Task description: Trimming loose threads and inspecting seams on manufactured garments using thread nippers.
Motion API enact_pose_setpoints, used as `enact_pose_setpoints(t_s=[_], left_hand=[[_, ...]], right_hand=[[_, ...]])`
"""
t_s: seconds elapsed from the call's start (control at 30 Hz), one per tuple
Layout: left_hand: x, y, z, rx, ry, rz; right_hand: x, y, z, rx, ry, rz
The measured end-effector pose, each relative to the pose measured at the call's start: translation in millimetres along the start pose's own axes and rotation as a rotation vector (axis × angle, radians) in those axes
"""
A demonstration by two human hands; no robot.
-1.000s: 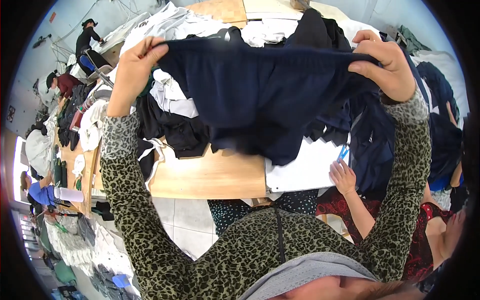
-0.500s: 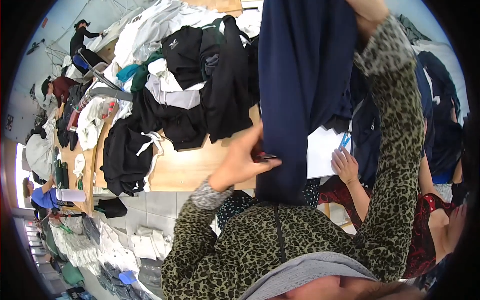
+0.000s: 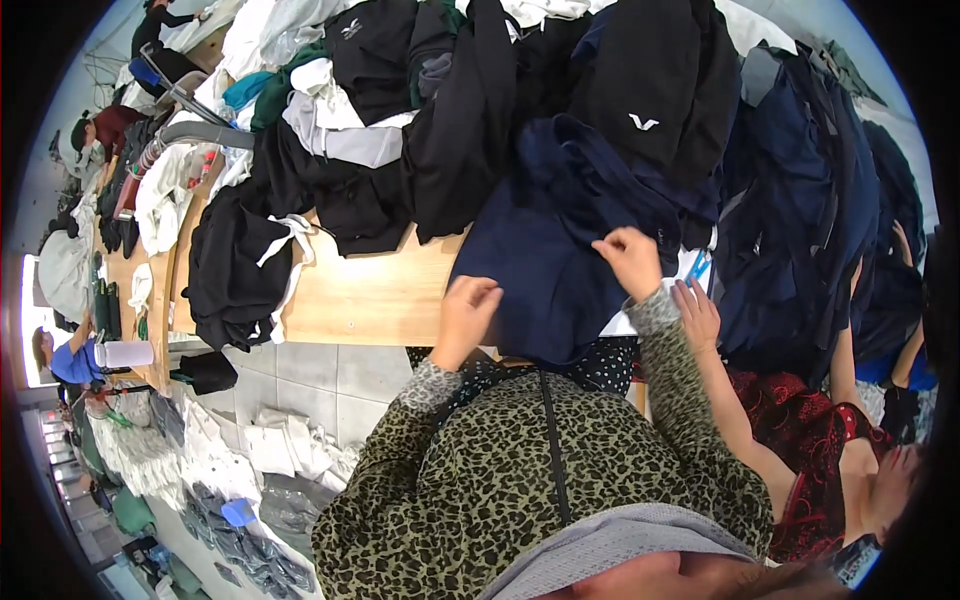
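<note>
A navy blue garment (image 3: 560,290) lies bunched over the table's front edge, hanging down toward my lap. My left hand (image 3: 466,318) is at its left edge, fingers curled closed; whatever may be inside them is hidden. Above the garment's right part, my right hand (image 3: 632,264) is closed with thumb and fingertips pinched together. I cannot make out whether cloth or something thin is between them. Just right of my right forearm rests a co-worker's hand (image 3: 699,318), next to a small light blue tool (image 3: 698,266) on a white sheet.
Black garments (image 3: 460,130) are heaped at the back, and a black garment with white ties (image 3: 235,265) lies at left. Dark navy clothing (image 3: 795,200) is piled on the right. Bare wooden tabletop (image 3: 370,300) shows left of my left hand. A co-worker in red-patterned clothing (image 3: 790,420) is close on my right.
The navy garment has come down from being held up and now lies on the table. My right hand has lowered to it. The small dark-and-red tool at my left hand no longer shows.
</note>
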State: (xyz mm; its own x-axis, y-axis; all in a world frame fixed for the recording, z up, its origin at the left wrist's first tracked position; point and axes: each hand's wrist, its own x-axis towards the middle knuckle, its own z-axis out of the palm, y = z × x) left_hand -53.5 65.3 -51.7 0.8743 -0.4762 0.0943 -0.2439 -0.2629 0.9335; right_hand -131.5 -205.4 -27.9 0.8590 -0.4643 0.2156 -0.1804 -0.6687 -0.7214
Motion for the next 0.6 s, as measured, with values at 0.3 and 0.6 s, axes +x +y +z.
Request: enact_pose_setpoints(t_s=[0.3,0.6], left_hand=[[14.6,-44.0,54.8,0.174,-0.241,0.009],[4.0,-51.7,48.7,0.085,-0.094,-0.016]], right_hand=[[24.1,52.0,52.6,-0.431,-0.034,0.09],[65.2,-46.5,-61.9,-0.207,0.609,-0.43]])
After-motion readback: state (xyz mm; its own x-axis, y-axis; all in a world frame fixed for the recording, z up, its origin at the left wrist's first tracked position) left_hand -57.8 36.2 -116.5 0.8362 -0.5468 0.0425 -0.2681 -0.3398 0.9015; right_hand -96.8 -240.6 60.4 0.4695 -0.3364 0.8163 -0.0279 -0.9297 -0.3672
